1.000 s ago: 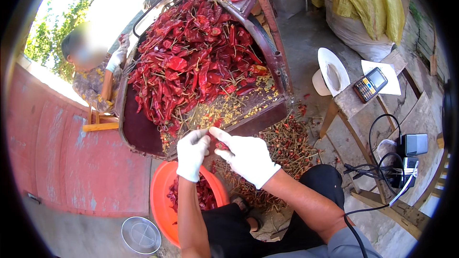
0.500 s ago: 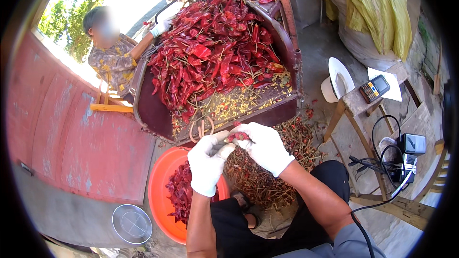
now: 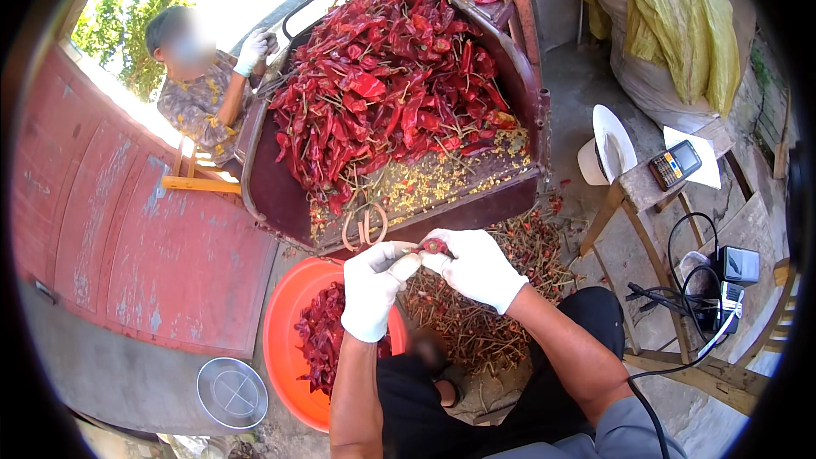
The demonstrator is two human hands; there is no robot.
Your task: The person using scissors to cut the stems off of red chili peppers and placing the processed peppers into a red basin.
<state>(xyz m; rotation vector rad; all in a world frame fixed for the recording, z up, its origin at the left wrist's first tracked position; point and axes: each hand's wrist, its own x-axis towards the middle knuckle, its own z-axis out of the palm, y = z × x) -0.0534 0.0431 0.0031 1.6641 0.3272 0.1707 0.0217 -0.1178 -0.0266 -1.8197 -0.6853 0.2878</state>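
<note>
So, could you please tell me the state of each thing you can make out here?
Right grip, gloved, closed on a red pepper
Left grip, gloved, fingertips at that pepper's end, pinch unclear
Bin, heaped with red peppers
Orange tub, partly filled with peppers
Stem pile, loosely spread
White hat, tipped on its side
Handheld device, face up
Yellow sheet, draped over a sack
Co-worker's hand, gloved, raised

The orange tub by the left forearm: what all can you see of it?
The orange tub is round and wide, with a smooth, plastic-looking wall and rim. It sits open side up, just below the near edge of the cart in this view, partly filled with wrinkled red peppers. The left forearm crosses over it, hiding part; whether they touch cannot be told.
</note>
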